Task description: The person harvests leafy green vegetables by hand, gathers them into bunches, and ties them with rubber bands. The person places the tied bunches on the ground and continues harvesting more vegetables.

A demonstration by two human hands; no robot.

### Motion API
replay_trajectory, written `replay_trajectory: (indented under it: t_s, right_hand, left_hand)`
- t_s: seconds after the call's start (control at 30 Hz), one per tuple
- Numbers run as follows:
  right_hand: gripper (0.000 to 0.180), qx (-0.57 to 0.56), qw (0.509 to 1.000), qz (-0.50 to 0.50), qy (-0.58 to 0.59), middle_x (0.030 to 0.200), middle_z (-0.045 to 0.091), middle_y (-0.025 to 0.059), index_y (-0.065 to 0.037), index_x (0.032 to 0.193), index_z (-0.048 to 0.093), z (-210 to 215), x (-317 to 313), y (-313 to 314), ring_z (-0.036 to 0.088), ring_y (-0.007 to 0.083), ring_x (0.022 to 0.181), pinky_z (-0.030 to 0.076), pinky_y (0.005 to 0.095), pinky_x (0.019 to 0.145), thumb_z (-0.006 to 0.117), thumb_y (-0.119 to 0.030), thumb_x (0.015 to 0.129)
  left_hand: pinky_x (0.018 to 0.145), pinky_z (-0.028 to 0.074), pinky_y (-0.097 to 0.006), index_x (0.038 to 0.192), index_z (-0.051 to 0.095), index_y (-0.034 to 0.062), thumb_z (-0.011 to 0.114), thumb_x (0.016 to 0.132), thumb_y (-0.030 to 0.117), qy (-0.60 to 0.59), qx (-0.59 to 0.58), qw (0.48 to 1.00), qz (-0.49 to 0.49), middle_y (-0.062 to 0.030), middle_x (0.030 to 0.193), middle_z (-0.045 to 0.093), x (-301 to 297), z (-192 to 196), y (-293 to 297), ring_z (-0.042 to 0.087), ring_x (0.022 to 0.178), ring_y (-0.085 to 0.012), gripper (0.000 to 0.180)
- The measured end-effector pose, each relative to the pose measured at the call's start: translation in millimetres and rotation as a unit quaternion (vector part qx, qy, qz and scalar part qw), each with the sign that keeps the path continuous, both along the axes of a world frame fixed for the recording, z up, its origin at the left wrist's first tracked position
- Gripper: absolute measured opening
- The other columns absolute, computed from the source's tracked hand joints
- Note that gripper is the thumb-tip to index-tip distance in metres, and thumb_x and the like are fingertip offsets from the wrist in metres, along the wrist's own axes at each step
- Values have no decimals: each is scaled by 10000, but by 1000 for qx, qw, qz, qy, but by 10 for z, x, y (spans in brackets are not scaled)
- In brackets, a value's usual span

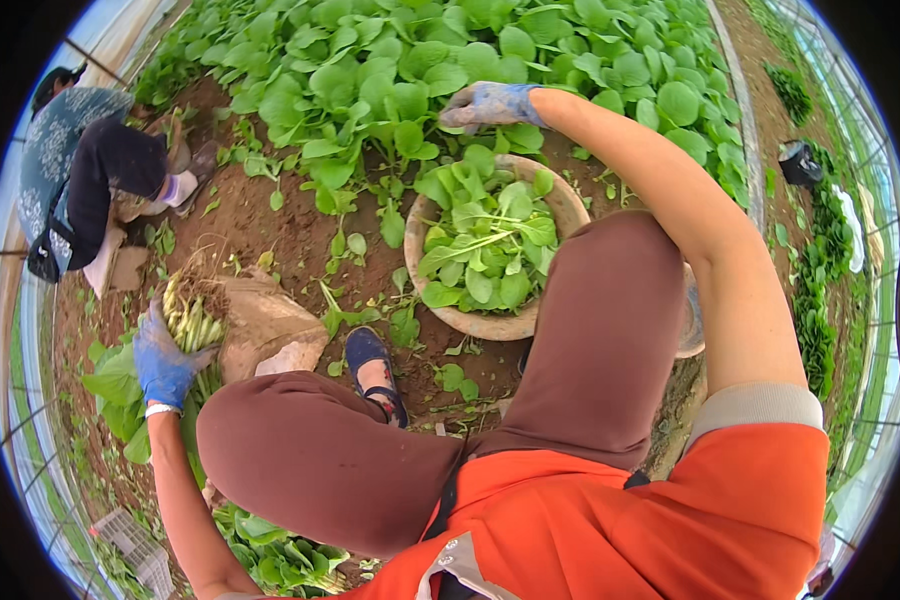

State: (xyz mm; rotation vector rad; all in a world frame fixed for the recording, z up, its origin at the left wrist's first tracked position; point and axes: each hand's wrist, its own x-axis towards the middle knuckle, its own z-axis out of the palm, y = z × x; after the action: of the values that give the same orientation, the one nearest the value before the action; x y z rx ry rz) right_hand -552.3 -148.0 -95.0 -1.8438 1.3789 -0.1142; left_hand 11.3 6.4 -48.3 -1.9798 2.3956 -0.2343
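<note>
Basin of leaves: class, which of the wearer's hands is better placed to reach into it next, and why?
Probably the right hand: it is near the basin, while the left hand, farther off, grips a bunch of greens.

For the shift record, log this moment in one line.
left hand: holding bunched greens | right hand: at leafy bed, grip unclear | basin: cut greens inside

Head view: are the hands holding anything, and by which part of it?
The left hand holds a bunch of leafy greens by its pale stems. Whether the right hand holds anything cannot be told.
</note>
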Motion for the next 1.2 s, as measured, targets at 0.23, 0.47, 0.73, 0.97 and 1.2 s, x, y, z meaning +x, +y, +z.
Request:
replay_trajectory:
  t_s: [0.23, 0.47, 0.73, 0.97, 1.2]
  right_hand:
    - [358, 112, 876, -466, 54, 721, 693, 116, -5, 828, 716, -1116, -2605, 2458, 662, 212, 564, 498, 334, 488, 567, -330, 851]
    - [354, 52, 878, -443, 172, 1022, 679, 174, -50, 1048, 663, -2472, -2609, 4419, 663, 320, 905, 516, 406, 826, 682, -244, 752]
    - [334, 43, 786, -541, 296, 992, 664, 163, -105, 1049, 618, -2626, -2036, 4601, 619, 362, 1004, 493, 442, 877, 702, -236, 754]
    - [295, -2, 773, -586, 244, 983, 676, 175, -157, 1066, 701, -2605, -2298, 4683, 645, 343, 933, 500, 432, 841, 630, -233, 790]
    - [287, -37, 762, -613, 206, 876, 696, 164, -112, 1069, 708, -2736, -2411, 4722, 673, 258, 738, 539, 372, 704, 607, -76, 802]
  left_hand:
    - [956, 433, -428, 1415, 299, 16, 883, 483, 282, 67, 26, 997, 3, -231, 1241, 529, 220, 158, 37, 525, 1117, -395, 1132]
    - [953, 453, -391, 1437, 274, 8, 879, 513, 219, 109, 36, 993, -2, -226, 1266, 531, 245, 270, 150, 551, 1117, -366, 1124]
    - [967, 445, -358, 1438, 251, -30, 892, 513, 224, 160, 79, 984, 2, -224, 1278, 534, 243, 94, 23, 558, 1124, -322, 1154]
    - [954, 455, -362, 1417, 313, 0, 875, 515, 198, 145, 47, 988, -18, -208, 1243, 562, 11, 134, 108, 569, 1099, -323, 1081]
    - [959, 450, -382, 1426, 310, 27, 875, 516, 197, 145, 44, 989, 1, -213, 1264, 544, 157, 81, 63, 554, 1119, -348, 1084]
